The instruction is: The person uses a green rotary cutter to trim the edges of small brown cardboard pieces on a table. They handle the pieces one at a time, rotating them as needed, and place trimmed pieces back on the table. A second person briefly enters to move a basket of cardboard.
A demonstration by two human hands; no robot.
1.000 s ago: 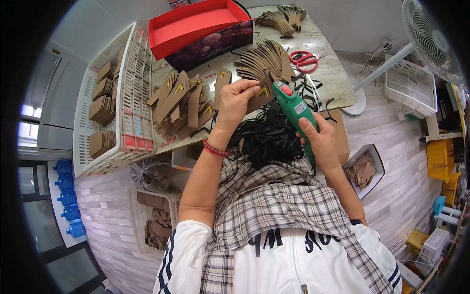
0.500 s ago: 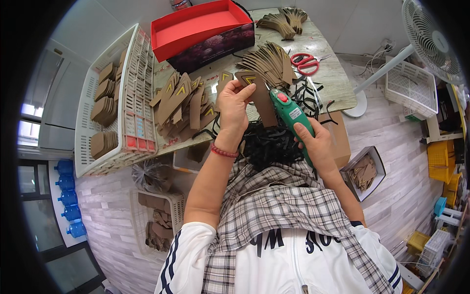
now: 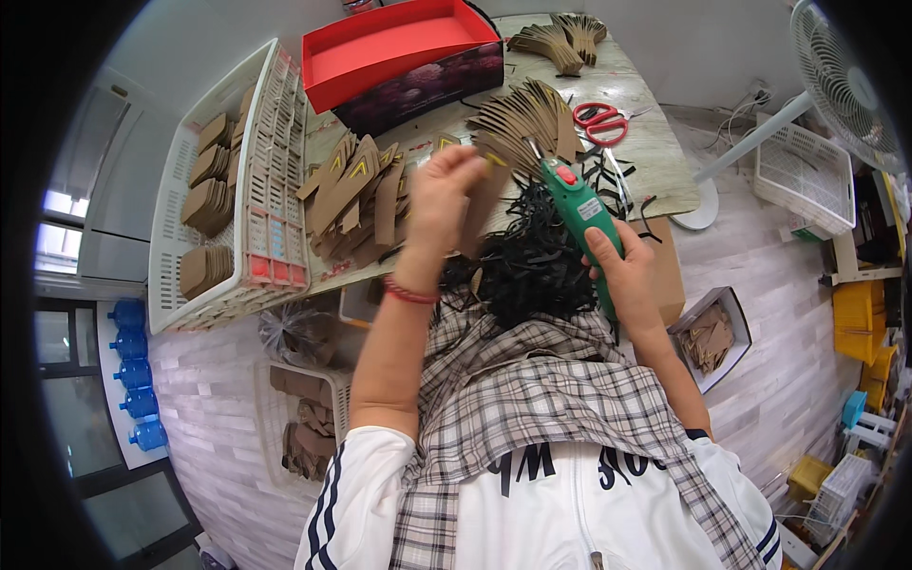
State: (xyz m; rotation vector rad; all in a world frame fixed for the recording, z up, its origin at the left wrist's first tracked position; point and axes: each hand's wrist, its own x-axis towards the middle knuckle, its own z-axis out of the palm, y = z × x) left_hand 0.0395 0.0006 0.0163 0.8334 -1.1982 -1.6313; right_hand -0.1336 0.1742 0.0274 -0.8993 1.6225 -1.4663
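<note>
My left hand (image 3: 429, 204) is closed and smeared by motion, pinching the top end of a brown flat strip (image 3: 483, 211) with a yellow chevron mark. In my right hand (image 3: 622, 271) is a green handheld electric tool (image 3: 576, 204) with a red button and a thin metal tip. That tip points up and away from me, apart from the held strip. Below both hands, a heap of thin black offcuts (image 3: 537, 261) spills over the table edge onto my plaid apron (image 3: 541, 399). To the left lies a loose pile of similar brown strips (image 3: 353, 190); beyond the tool, others lie fanned out (image 3: 518, 119).
Red-handled scissors (image 3: 602, 123) lie right of the fanned strips. A red-lined box (image 3: 404, 57) stands at the back, and a white plastic crate (image 3: 269, 199) of brown pieces at the left. Right, a standing fan (image 3: 836, 81) and an open box (image 3: 679, 347) on the floor.
My left hand has moved left with the brown strip, away from the tool's tip. The view has shifted slightly; my right hand keeps hold of the tool.
</note>
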